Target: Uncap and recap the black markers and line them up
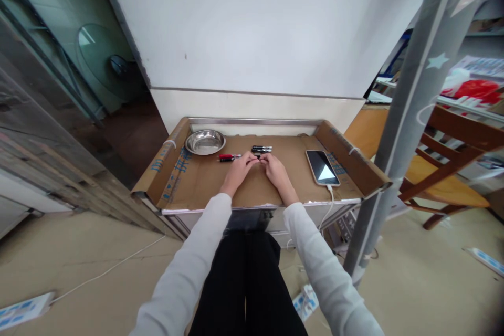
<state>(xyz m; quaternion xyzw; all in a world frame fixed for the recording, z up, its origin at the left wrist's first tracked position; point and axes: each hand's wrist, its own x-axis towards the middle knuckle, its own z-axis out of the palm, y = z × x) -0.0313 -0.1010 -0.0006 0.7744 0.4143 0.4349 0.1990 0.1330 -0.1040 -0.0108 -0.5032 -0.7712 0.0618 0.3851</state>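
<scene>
My left hand [241, 168] and my right hand [274, 169] meet above the middle of a cardboard-covered tabletop [205, 184]. Their fingertips pinch a small black pen-like piece [259, 157], mostly covered by the fingers. Just beyond them lie black pens [262, 147] with clear or silvery ends, side by side. Left of my left hand, a red pen [225, 156] rests alongside a black pen [227, 159]; both point sideways.
A round metal dish [205, 143] sits at the back left. On the right lies a phone [322, 167] with a white cable [329, 207] running over the front edge. Raised cardboard sides [354, 160] flank the tabletop. A grey post [405, 115] and wooden chair [444, 178] stand to the right.
</scene>
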